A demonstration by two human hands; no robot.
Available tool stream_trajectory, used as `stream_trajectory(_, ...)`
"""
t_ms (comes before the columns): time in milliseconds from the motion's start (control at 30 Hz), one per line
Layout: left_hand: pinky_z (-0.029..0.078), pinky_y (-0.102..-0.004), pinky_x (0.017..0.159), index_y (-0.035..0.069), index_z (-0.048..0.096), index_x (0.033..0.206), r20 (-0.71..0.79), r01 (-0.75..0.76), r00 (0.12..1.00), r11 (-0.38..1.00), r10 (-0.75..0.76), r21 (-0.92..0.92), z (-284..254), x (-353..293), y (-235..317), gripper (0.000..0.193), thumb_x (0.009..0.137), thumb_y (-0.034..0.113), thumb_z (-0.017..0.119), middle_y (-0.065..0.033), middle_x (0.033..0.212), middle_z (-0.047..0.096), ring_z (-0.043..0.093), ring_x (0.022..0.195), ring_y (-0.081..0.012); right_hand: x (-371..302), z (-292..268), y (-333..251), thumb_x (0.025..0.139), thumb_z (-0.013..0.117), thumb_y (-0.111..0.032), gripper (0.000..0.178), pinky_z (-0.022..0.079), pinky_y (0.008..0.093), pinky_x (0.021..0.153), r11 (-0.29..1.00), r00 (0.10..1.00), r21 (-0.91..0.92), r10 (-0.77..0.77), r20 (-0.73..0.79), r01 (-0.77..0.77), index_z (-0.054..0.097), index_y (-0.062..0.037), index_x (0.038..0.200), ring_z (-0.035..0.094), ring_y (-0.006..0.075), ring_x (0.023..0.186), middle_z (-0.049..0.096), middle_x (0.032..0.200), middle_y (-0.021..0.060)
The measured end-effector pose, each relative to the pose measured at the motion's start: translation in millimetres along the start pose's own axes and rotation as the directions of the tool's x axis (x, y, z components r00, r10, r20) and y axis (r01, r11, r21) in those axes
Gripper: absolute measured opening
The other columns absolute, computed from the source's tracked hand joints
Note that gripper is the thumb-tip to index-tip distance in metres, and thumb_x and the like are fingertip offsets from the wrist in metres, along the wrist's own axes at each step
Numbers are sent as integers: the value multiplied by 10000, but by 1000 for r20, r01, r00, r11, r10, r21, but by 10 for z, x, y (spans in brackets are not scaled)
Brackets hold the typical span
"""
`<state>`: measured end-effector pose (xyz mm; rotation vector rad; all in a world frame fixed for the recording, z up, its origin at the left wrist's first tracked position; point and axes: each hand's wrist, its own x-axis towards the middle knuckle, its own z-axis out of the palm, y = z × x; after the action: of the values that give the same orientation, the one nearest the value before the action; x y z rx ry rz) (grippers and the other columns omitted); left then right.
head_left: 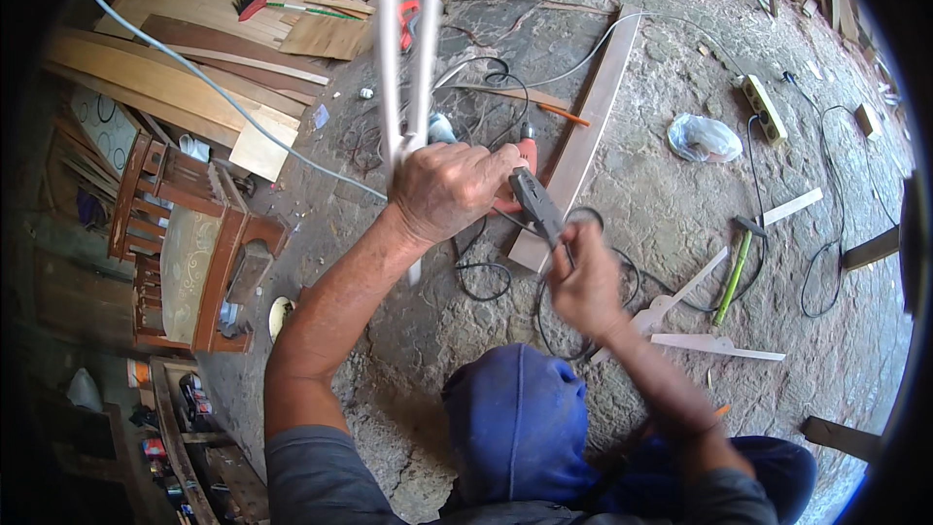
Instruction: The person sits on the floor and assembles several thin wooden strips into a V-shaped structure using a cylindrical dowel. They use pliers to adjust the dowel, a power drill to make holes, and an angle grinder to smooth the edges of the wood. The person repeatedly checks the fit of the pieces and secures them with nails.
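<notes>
- Watching the head view here: left hand [449, 190] sits mid-frame, fist wrapped tight around a pair of pale, whitish wooden slats [403, 78] that stick up toward the top of the frame, blurry.
- Right hand [586, 284], just right of centre, is curled around a dark grey handheld tool [537, 204]; its tip points up-left and nearly meets the left hand. I can't tell how firmly, it's smeared.
- A long brown wooden plank [586, 136] lies on the rough concrete floor [661, 194] behind them, black cables [486, 277] looping around.
- Green-handled hammer [737, 272] lies at centre right.
</notes>
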<state>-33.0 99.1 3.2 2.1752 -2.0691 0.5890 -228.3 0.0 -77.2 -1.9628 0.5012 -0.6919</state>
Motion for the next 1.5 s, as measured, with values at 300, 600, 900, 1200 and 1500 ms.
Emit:
stream_trajectory(300,594,-401,720,78,740,883,511,277,856,761,83,-587,52,-196,409,35,884,85,705,-86,815,767,747,742,-236,689,-810,1232,826,712,-425,367,404,372,714,332,607,-552,-658,446,765,578,-143,1019,546,206,757,513,816,16)
stream_trajectory(600,561,-352,493,95,691,886,190,-146,966,978,174,-152,-137,342,434,69,915,153,714,-76,640,672,726,606,-222,324,-418,1103,658,765,-21,513,428,458,718,768,771,-396,-607,-196,504,517,-93,1102,555,323,800,551,905,111)
stream_trajectory(900,533,-259,441,51,634,910,-141,-201,964,967,224,159,-234,315,466,182,933,218,703,-35,585,584,665,532,-113,123,-171,1052,717,766,-95,457,429,422,629,871,844,-254,-478,-244,420,512,-52,1094,547,318,727,536,881,126)
stream_trajectory(1200,563,-365,608,64,724,945,643,338,728,690,240,-640,-41,-72,376,127,822,63,757,-42,788,746,722,665,-207,647,-885,858,761,797,-208,356,419,383,634,326,514,-512,-810,282,795,562,-90,1002,538,237,718,513,816,45)
stream_trajectory(1500,502,-323,517,124,659,962,9,-193,980,926,201,324,-33,238,-66,144,881,221,729,11,597,556,637,562,-145,-99,72,183,750,589,59,345,460,406,802,921,939,263,217,267,-288,523,-49,1071,577,299,880,546,937,139)
